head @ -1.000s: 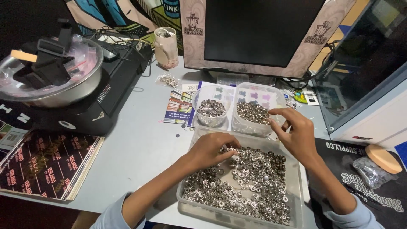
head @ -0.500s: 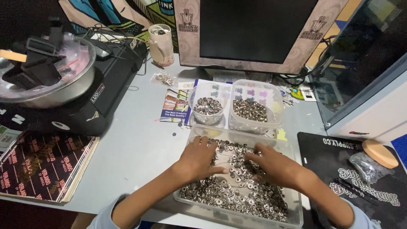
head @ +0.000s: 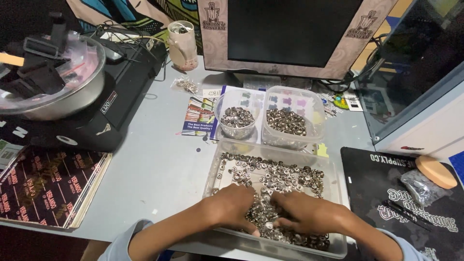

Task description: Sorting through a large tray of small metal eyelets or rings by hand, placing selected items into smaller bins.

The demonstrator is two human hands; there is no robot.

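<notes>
Far left, 9 o'clock: dark patterned board (head: 43, 186) lies flat at the worktop (head: 159, 159) edge. Above it at 10 o'clock, black machine (head: 96, 111) carrying a metal bowl (head: 72, 92) with black parts and a clear lid inside.

11 o'clock: pale cup (head: 182, 44) upright near the machine's back corner, small clear bag of metal bits (head: 186, 85) just in front of it. A printed leaflet (head: 198, 117) lies flat on the worktop toward centre.

12 o'clock: dark monitor (head: 295, 34) with a patterned frame. In front of it two clear tubs side by side, touching or nearly so: round tub (head: 237, 118) on the left, square tub (head: 289, 123) on the right, both part-filled with small metal rings.

Centre to 6 o'clock: large clear tray (head: 338, 193) holding a loose layer of metal rings (head: 270, 174), thickest at the near end. It sits just in front of the two tubs.

Left hand (head: 232, 205) is in the tray at its near-left, palm down, fingers curled into the pile; whether it grips any rings I cannot tell. Right hand (head: 309, 212) is just beside it at near-right, palm down, fingers bent into the same pile, tips buried, grip likewise not visible. The two hands almost meet over the heap.

3 to 4 o'clock: black printed mat (head: 386, 193) with a round tan disc (head: 436, 171), a small clear bag (head: 418, 186) beside it.
</notes>
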